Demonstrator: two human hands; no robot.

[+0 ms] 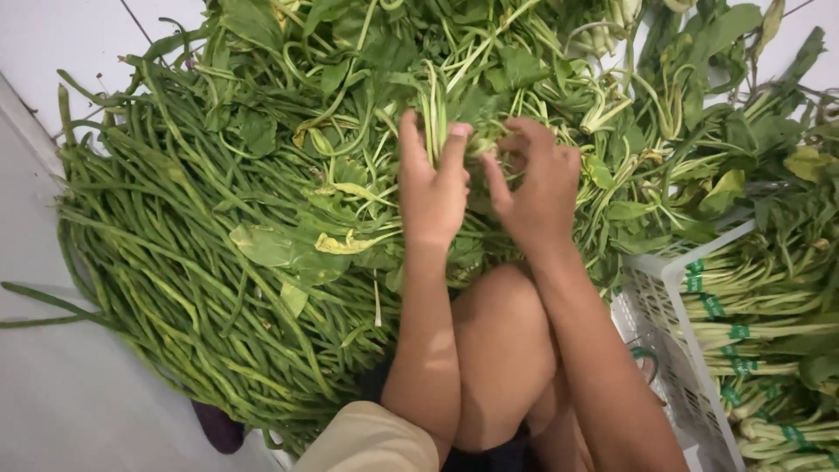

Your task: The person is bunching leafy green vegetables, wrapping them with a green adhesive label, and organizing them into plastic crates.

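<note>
Knee [502, 350], white crate [664, 288] holding banded greens [769, 350]

Both hands [485, 188] fwd, fingers curled

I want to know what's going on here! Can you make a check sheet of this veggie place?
Surface: pale tiled floor, mostly covered by greens.
Job's things: loose leafy green stalks, a few gathered upright between both hands.
Clutter: big heap of long thin green beans; white plastic lattice crate holding bundles tied with green bands.
Grippers: left hand and right hand pinch the stalks.
Cables: nothing seen.
Surroundings: the person's bent knee.
</note>
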